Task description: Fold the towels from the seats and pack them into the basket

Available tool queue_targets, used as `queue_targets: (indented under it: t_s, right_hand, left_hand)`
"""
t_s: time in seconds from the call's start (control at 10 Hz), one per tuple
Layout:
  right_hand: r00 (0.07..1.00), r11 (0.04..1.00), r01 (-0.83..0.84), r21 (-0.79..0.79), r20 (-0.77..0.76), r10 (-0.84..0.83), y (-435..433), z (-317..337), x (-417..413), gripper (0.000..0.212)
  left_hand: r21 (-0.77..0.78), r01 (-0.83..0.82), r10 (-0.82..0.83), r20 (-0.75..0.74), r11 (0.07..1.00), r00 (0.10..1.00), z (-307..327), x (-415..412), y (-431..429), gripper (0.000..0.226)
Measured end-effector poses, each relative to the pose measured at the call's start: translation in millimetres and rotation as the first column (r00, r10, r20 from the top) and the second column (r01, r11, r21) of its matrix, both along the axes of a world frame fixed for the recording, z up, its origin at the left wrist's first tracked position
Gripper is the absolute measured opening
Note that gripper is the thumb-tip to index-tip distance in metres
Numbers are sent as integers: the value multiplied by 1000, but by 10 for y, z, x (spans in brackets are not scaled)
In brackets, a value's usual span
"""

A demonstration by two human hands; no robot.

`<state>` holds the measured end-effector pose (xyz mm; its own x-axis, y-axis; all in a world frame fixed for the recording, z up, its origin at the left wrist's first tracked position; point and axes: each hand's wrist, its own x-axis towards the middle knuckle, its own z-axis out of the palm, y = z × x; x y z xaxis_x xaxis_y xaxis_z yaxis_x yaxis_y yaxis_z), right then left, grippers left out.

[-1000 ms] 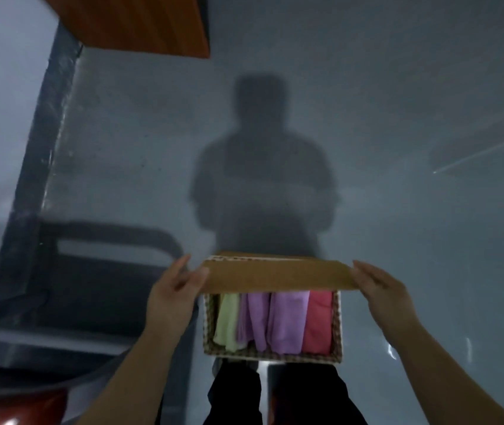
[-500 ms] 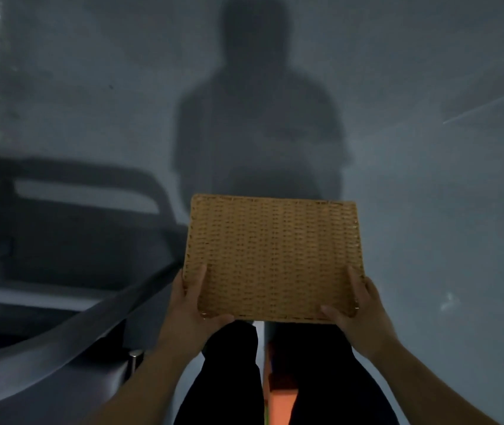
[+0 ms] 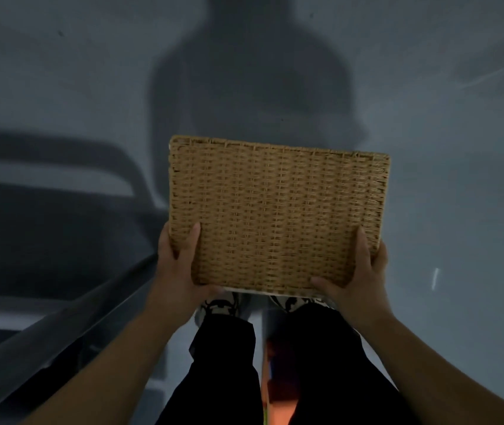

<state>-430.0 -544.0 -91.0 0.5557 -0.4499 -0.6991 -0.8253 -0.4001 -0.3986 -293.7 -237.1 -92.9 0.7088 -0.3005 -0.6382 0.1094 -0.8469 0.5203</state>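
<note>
Grey floor (image 3: 459, 185), a person's shadow (image 3: 250, 87) (dark, blurred), slanting grey rail (image 3: 60, 326) at left

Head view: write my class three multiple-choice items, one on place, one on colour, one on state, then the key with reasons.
1. Where on the woven lid do the left hand and right hand sit?
A near corners
B far corners
C centre

2. The lid's colour?
A tan
B red
C white

3. The hands are:
A hanging idle
B gripping the lid
C pressed flat on the floor

Key: 1 A, each hand is at a near corner; 2 A, the weave is straw-tan; 3 B, both thumbs lie on top of the weave.
</note>
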Motion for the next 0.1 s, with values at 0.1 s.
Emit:
queue_targets:
  t_s: [0.1]
  right_hand:
    - [995,999,-51,-11,-90,50,-177,112,311,133]
  left_hand:
    - [30,80,-80,-25,996,997,210,258,-78,131]
